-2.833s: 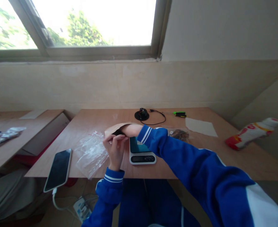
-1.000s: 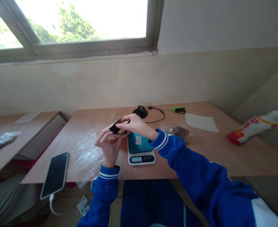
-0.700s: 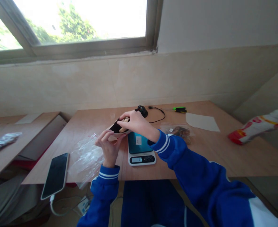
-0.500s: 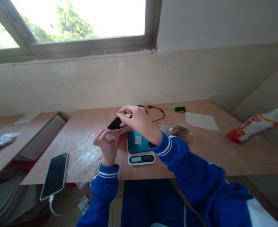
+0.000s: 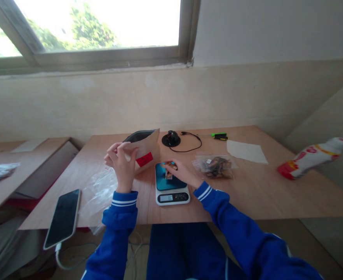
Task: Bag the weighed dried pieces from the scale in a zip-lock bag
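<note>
My left hand (image 5: 121, 161) is closed on a brown paper pouch (image 5: 143, 149) with a red label, held upright and open at the top above the table. Lower down, my right hand (image 5: 180, 174) rests on the teal platform of a small digital kitchen scale (image 5: 171, 187). Its fingers pinch small brownish pieces (image 5: 169, 171) that touch the platform. The scale's display faces me.
Clear plastic bags (image 5: 97, 190) lie left of the scale, and a phone (image 5: 62, 217) on a cable hangs over the table's front edge. A filled plastic bag (image 5: 215, 165), white paper (image 5: 245, 151), a green-handled tool (image 5: 220, 136) and a black corded device (image 5: 171, 139) lie beyond. A red-and-white bottle (image 5: 312, 157) is at right.
My right hand came out of the pouch with small pieces and went down to the scale platform. My left hand lifted the pouch and turned it upright.
</note>
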